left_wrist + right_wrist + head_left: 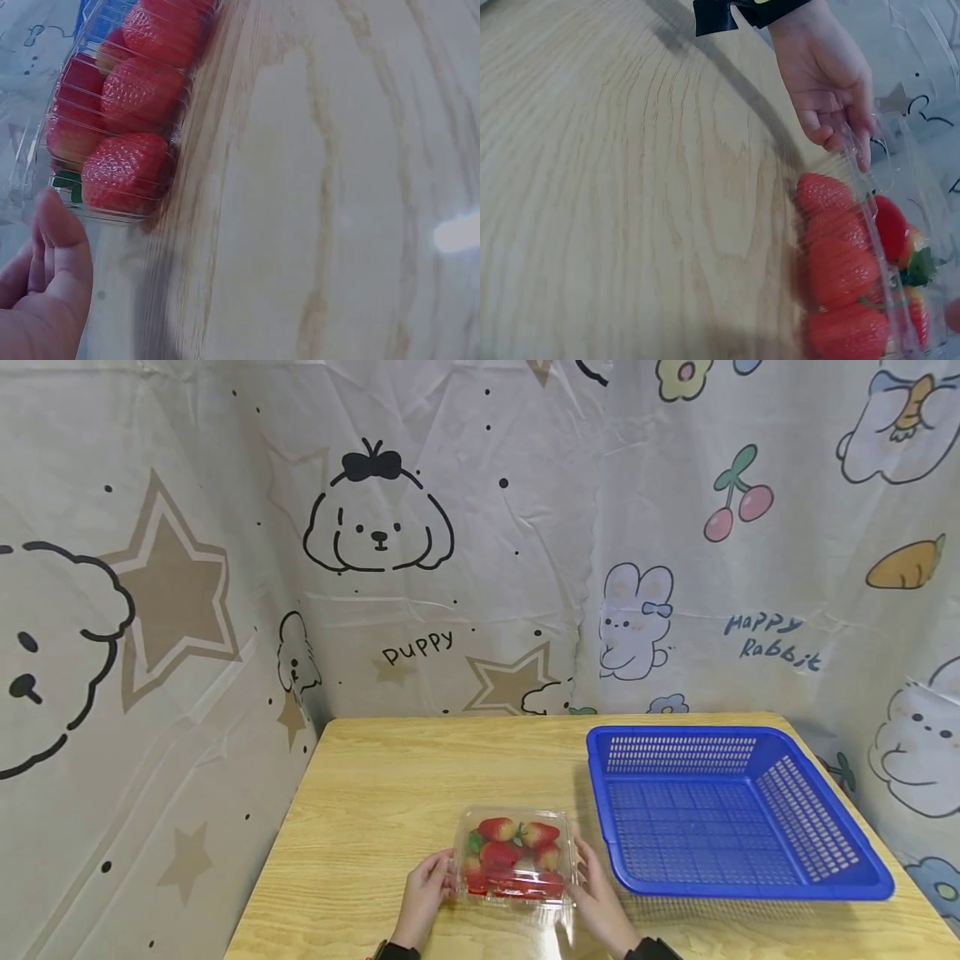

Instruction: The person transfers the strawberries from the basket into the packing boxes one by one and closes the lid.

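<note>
A clear plastic box of strawberries (pixel 512 881) lies near the front of the table, its transparent lid over several red berries with green leaves. At its left side, my left hand (pixel 430 885) grips the edge with thumb and bent fingers. The right wrist view shows that left hand (pixel 829 82) at the far corner of the box rim. My right hand (pixel 596 893) holds the opposite side, thumb toward the front and fingers along the wall. In the left wrist view, strawberries (pixel 126 174) show through the ribbed plastic beside the left thumb.
A blue plastic basket (pixel 611 852) with slotted walls stands right of the box, its inside bare. Under both is a light wood table (pixel 360 793). A printed cloth (pixel 450 610) with cartoon animals hangs behind the table and along its sides.
</note>
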`<state>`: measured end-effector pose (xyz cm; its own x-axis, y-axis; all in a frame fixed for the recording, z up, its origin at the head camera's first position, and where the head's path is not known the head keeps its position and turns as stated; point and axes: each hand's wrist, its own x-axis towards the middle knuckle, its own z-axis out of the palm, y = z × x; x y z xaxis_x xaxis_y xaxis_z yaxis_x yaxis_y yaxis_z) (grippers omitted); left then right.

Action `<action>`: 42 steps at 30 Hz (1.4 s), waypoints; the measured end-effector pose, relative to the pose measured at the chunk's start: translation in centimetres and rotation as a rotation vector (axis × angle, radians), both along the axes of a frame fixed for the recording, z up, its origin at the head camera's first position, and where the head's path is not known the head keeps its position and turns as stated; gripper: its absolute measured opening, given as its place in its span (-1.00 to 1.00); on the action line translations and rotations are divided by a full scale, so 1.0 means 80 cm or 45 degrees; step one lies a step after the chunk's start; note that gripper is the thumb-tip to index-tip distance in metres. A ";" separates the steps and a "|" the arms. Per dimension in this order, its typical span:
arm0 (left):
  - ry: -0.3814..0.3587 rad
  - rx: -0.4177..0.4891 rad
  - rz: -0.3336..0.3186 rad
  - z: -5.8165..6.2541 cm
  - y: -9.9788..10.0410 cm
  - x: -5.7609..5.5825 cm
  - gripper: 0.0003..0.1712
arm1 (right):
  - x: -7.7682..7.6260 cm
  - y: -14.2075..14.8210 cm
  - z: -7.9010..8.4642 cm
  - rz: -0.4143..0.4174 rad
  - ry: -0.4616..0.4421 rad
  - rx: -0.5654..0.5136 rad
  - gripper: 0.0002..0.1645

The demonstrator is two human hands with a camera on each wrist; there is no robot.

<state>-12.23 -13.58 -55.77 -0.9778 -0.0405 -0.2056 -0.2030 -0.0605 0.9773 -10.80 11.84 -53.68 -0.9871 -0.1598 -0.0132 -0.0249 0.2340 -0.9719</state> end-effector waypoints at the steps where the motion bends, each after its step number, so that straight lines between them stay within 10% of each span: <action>1: -0.023 0.045 -0.005 0.001 0.000 0.001 -0.51 | 0.000 0.001 -0.003 0.008 -0.035 -0.014 -0.23; 14: -0.095 0.232 -0.079 -0.001 -0.001 0.010 -0.38 | -0.004 0.014 -0.018 0.027 -0.244 -0.108 -0.33; 23: -0.145 0.222 -0.134 0.000 -0.004 0.016 -0.45 | -0.002 0.022 -0.018 0.085 -0.445 -0.408 -0.34; 42: -0.145 0.205 -0.094 0.003 -0.002 0.010 -0.50 | -0.008 0.030 -0.019 0.127 -0.479 -0.426 -0.44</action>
<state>-11.39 -13.72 -55.50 -0.9470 0.0725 -0.3131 -0.3213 -0.1949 0.9267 -11.46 14.21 -55.17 -0.9036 -0.3091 -0.2966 0.3346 -0.0769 -0.9392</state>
